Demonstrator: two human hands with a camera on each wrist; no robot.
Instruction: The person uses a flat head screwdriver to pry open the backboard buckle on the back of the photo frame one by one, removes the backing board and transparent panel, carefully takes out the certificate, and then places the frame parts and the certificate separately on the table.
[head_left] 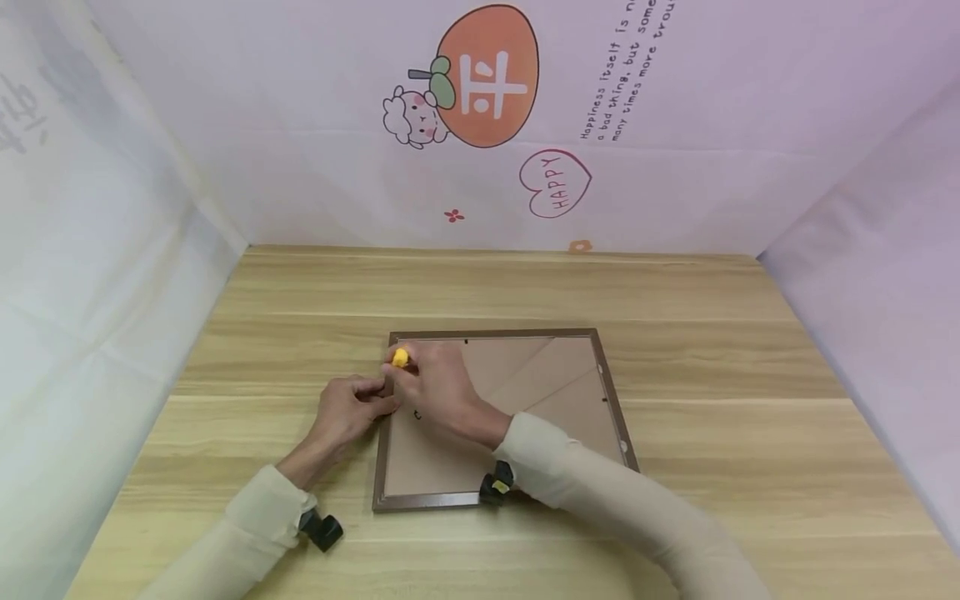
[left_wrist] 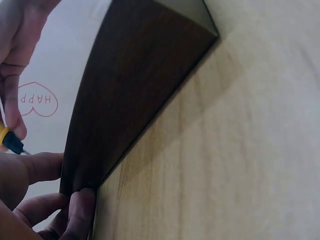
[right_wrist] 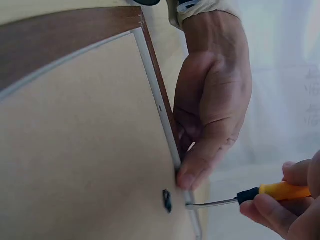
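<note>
A brown picture frame (head_left: 381, 471) lies face down on the wooden table, its tan backing board (head_left: 540, 392) facing up. My left hand (head_left: 345, 412) grips the frame's left side; in the right wrist view its thumb (right_wrist: 192, 172) presses on the rim. My right hand (head_left: 442, 387) holds a yellow-handled screwdriver (right_wrist: 280, 191) with a dark collar. The screwdriver's metal tip meets the rim's inner edge, just beyond the left thumb. A small black hanging loop (right_wrist: 167, 201) sits on the board close by. In the left wrist view the frame's dark outer side (left_wrist: 125, 75) stands on the table.
Small black tabs (head_left: 604, 400) show along the frame's inner edges. White printed cloth walls (head_left: 337, 183) enclose the table (head_left: 712, 350) at the back and sides. A black wrist camera (head_left: 321, 529) hangs at the left cuff.
</note>
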